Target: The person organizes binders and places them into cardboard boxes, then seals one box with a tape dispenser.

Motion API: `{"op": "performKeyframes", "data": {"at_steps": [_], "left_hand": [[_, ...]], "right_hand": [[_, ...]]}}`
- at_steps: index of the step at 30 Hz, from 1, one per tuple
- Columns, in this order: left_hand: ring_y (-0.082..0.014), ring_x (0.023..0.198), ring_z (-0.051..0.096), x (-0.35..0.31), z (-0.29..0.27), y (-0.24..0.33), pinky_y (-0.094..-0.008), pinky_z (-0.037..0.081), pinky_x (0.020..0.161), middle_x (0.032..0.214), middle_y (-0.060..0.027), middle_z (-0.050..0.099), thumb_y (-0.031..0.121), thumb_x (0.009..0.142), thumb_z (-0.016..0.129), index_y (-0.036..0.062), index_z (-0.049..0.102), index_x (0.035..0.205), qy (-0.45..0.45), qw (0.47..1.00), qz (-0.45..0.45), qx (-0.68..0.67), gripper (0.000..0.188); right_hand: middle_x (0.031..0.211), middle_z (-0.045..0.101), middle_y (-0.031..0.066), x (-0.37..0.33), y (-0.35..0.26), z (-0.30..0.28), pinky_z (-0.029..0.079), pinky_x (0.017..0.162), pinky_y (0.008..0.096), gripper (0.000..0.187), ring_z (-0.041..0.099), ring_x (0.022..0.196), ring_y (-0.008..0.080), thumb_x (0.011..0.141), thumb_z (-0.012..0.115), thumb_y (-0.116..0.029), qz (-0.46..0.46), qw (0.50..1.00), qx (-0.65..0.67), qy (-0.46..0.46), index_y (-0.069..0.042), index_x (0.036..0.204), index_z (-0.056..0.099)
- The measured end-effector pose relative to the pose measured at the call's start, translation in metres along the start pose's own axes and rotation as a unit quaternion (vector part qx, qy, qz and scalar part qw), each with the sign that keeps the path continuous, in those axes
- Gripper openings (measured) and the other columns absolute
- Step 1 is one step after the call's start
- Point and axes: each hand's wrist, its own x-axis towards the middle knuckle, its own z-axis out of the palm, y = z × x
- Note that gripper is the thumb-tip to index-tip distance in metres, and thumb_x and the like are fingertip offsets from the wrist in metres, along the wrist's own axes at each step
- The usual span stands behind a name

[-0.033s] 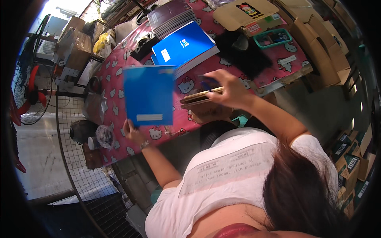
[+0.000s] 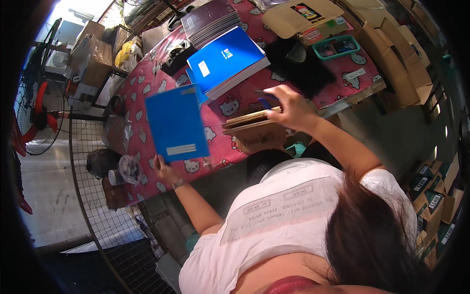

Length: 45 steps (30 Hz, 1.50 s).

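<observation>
A thin blue notebook (image 2: 177,125) with a white label box is pinched at its lower left corner by my left hand (image 2: 166,172), raised over the pink table. My right hand (image 2: 296,111) is closed around a small blue-handled tool (image 2: 265,102); its exact kind is hard to make out. Just under that hand, a narrow open cardboard box (image 2: 257,137) stands at the table's near edge. Beyond both hands lies a thick stack of blue notebooks (image 2: 227,58), with another blue piece sticking out at its left side.
Purple booklets (image 2: 211,23) are stacked at the back. To the right are a black cloth-like piece (image 2: 306,68), a teal tray (image 2: 315,51) of small items, and a flattened carton (image 2: 279,22). A red-bladed fan (image 2: 41,117) stands left, beside a wire grid (image 2: 90,166).
The blue notebook in my left hand has come down and left, away from the stack, tilting slightly. My right hand has shifted a little to the right, still with the tool.
</observation>
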Motion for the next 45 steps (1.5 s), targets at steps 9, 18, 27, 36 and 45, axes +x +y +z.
{"op": "performKeyframes", "data": {"at_steps": [9,18,27,36,45], "left_hand": [[-0.0330,0.095,0.061,0.006,-0.031,-0.068,-0.0466,0.049,0.079,0.107,-0.0166,0.063,0.024,0.071,0.076,0.0076,0.065,0.108,0.173,0.741,0.016,0.648,0.041],[-0.0304,0.107,0.058,-0.053,0.258,0.039,-0.0391,0.048,0.091,0.116,-0.0118,0.063,0.021,0.077,0.074,0.0067,0.066,0.104,-0.362,0.749,0.499,0.241,0.032],[-0.0249,0.094,0.064,-0.092,0.299,0.034,-0.0358,0.054,0.075,0.103,-0.0066,0.064,0.026,0.080,0.070,0.0101,0.061,0.099,-0.430,0.575,0.501,0.482,0.026],[-0.0261,0.081,0.069,-0.050,0.291,0.059,-0.0360,0.053,0.075,0.086,-0.0102,0.072,0.035,0.079,0.072,0.0164,0.073,0.102,-0.546,0.621,0.367,0.426,0.029],[-0.0273,0.085,0.069,-0.048,0.293,0.060,-0.0356,0.053,0.080,0.092,-0.0106,0.072,0.035,0.080,0.071,0.0140,0.073,0.102,-0.545,0.639,0.340,0.422,0.030]], "right_hand": [[0.113,0.061,0.0130,-0.073,0.146,0.031,0.044,0.091,0.0468,0.028,0.056,0.109,0.0321,0.087,0.054,-0.022,0.006,0.936,-0.350,-0.039,-0.012,0.111,0.061],[0.089,0.054,0.0049,-0.002,0.117,0.029,0.041,0.080,0.0388,0.014,0.054,0.089,0.0237,0.074,0.063,-0.013,-0.149,0.948,-0.277,0.052,-0.012,0.087,0.062],[0.088,0.062,0.0070,0.061,0.117,-0.009,0.047,0.081,0.0402,0.011,0.060,0.089,0.0272,0.077,0.066,-0.011,-0.074,0.979,-0.128,0.141,-0.009,0.088,0.065],[0.091,0.070,0.0094,0.094,0.119,0.020,0.051,0.075,0.0299,0.019,0.066,0.082,0.0176,0.087,0.062,-0.013,0.150,0.982,0.101,0.060,-0.006,0.103,0.068],[0.094,0.070,0.0155,0.124,0.119,0.037,0.052,0.082,0.0335,0.026,0.068,0.090,0.0271,0.084,0.057,-0.013,0.172,0.981,0.080,0.030,-0.007,0.105,0.071]]}}
